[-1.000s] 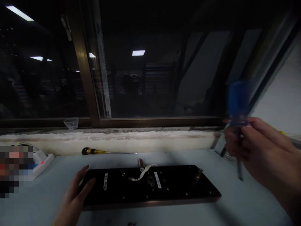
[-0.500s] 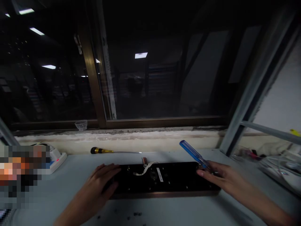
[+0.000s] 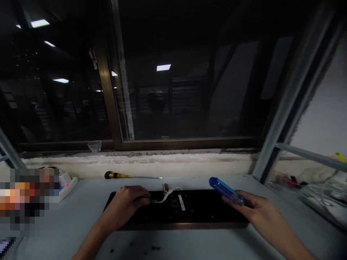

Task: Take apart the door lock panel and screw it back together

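Observation:
A long black panel with a brownish edge (image 3: 202, 215) lies on the grey table, a white label (image 3: 181, 203) near its middle. From it a white cable (image 3: 170, 194) curves to a connector at the back edge. My left hand (image 3: 128, 202) rests over the panel's left part, fingertips pinched together near the cable's end; whatever they hold is hidden. In my right hand (image 3: 255, 207), above the panel's right end, is a screwdriver with a clear blue handle (image 3: 225, 189). The handle points up and left; its shaft does not show.
A yellow and black screwdriver (image 3: 119, 176) lies behind the panel. Several small dark pieces (image 3: 155, 248) are scattered in front. A white power strip (image 3: 69, 187) stands at left, a clear cup (image 3: 94, 146) on the sill, and cables (image 3: 322, 195) at right beyond a metal post (image 3: 271, 155).
My left hand has slid right along the panel, from its left end to near the cable, its fingers now bunched. The blue screwdriver's handle has tipped lower. The panel's left end now shows.

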Tool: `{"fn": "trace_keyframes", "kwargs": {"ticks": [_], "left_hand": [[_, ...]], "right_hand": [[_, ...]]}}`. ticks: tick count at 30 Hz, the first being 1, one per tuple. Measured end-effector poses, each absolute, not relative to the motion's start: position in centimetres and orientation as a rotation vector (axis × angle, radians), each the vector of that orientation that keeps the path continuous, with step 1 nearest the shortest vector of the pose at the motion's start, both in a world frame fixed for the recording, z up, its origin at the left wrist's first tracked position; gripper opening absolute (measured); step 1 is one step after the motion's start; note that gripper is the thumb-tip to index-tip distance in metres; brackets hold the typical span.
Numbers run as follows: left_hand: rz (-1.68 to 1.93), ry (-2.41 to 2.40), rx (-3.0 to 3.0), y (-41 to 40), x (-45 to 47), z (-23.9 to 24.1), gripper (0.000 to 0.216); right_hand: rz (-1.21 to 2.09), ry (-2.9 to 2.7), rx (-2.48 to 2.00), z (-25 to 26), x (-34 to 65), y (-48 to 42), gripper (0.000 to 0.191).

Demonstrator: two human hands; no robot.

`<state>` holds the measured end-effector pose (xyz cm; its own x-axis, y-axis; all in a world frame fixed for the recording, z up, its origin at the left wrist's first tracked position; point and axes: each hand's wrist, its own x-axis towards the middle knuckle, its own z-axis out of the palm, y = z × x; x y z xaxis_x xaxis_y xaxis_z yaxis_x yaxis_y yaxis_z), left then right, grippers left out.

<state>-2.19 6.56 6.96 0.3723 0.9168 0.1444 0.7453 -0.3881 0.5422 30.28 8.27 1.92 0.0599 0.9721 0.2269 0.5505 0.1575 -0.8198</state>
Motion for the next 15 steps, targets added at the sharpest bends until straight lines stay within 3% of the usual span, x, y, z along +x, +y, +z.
{"fn": "trace_keyframes", "kwargs": {"ticks": [15], "left_hand": [[0.554,1.589,2.419,5.82,-1.71,6.09,0.024]], "right_hand": [[0.476,-1.611,-1.600,1.58,30.72,8.14,0.033]]}}
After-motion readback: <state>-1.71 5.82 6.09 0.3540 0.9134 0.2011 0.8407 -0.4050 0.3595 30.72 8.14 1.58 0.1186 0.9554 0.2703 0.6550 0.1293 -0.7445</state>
